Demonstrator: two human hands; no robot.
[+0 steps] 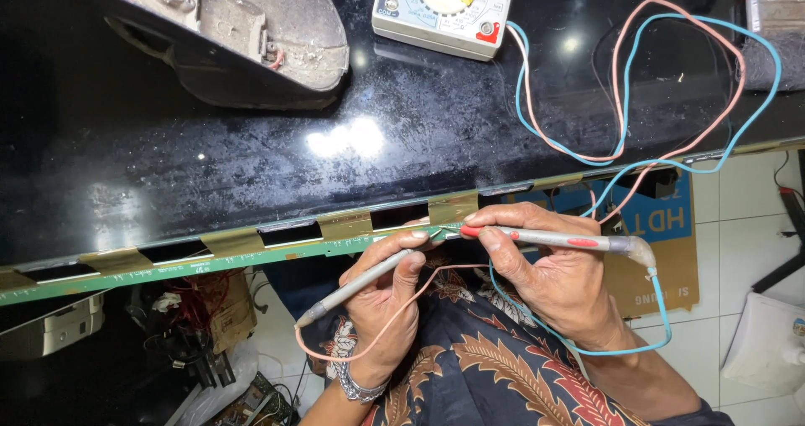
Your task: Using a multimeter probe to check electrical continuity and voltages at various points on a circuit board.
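Probes of a multimeter are in both hands, and their tips meet at the green strip [210,262] that runs along the near edge of the black panel [251,158]. The left hand [381,304] is closed around the grey probe [356,285], with the fingers curled over it and the thumb pressing from the side; a pink wire [369,342] leaves its back end and loops under the wrist, where a metal bracelet [360,388] sits. The right hand [545,275] pinches the red-marked probe [553,239] between thumb and fingers, holding it nearly level, and a blue wire [662,317] hangs from its rear. Both tips touch the strip just beside a piece of gold tape [453,206]. Further away, the pink and blue wires curl over the panel up to the white multimeter [444,11], which lies at the far edge. A dusty dark cover [251,40] lies to the left of it. Under the hands there is a patterned cloth [495,367], and a cardboard box [662,241] stands on the tiled floor.
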